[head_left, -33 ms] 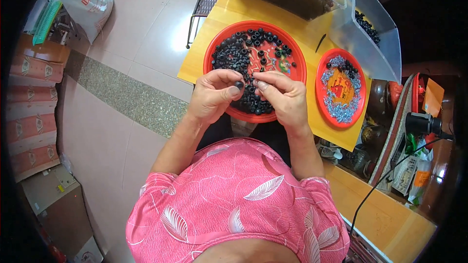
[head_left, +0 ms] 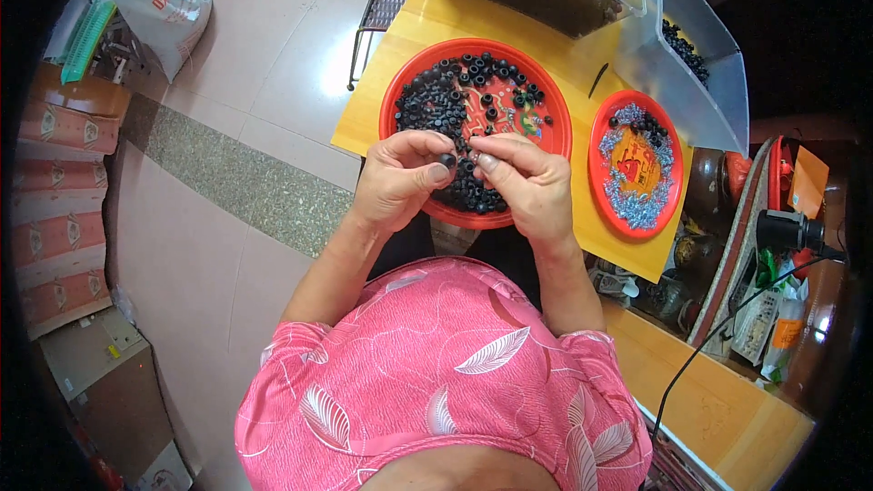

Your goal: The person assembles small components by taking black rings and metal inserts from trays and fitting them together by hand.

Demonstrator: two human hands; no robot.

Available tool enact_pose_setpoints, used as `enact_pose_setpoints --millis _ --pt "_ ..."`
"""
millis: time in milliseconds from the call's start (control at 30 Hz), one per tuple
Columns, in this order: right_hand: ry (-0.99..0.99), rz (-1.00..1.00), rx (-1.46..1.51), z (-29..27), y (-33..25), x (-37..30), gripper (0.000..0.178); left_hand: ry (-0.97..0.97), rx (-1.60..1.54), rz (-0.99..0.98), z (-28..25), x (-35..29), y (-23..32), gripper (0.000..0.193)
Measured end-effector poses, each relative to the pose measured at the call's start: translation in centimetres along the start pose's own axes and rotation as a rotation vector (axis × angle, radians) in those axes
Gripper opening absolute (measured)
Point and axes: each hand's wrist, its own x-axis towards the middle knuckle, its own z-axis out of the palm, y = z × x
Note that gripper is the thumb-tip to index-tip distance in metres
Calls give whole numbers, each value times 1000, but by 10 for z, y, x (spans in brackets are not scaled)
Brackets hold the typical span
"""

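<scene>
My left hand pinches a small black round plastic piece between thumb and fingertips. Close beside it, the thumb and fingers of my right hand are pressed together on something tiny that I cannot make out. Both hands are over the near part of a large red round tray. Many loose black pieces, some showing a round hole, cover its left and near parts. To the right, a smaller red plate bears small shiny silvery pieces and a cluster of black pieces.
A yellow tabletop carries both trays. At its far side stand a clear bin of black pieces and a tilted translucent bin. A thin dark tool lies between tray and bins. A black cable hangs at the right.
</scene>
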Motion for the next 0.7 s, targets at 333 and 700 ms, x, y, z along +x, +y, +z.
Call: enact_pose_setpoints --millis 333,700 --pt "91 -483 -524 17 1 -12 23 67 75 -11 12 -5 -2 22" --pt "-49 -485 -671 20 6 -25 55 185 376 -16 8 -10 -1 16"
